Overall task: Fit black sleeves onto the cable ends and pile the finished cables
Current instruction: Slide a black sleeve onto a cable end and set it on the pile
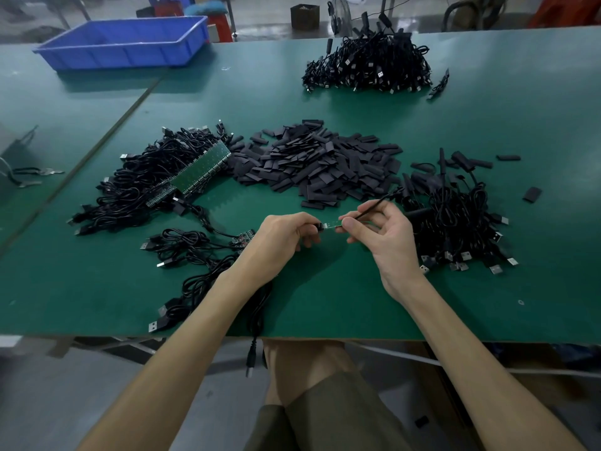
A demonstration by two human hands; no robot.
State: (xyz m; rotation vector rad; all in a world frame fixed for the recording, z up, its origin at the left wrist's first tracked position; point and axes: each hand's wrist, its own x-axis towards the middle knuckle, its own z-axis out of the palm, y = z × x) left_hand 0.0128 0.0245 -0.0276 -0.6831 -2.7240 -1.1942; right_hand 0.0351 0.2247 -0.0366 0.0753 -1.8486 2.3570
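Observation:
Over the table's near middle, my left hand (286, 239) pinches a black piece (320, 226) at the left end of a small green board (333, 226). My right hand (383, 236) pinches the board's right end. A thin black strand (377, 206) runs from my right fingers up toward the cable pile on the right (455, 219), where sleeved ends stick up. Loose black sleeves (318, 164) lie heaped just beyond my hands. At the left, a tangle of cables (146, 187) carries strips of green boards (201, 167).
A further cable pile (367, 63) sits at the far right, and a blue bin (130, 43) at the far left. A few cables (192, 245) lie by my left wrist. One cable (250, 359) hangs over the green table's (325, 304) near edge.

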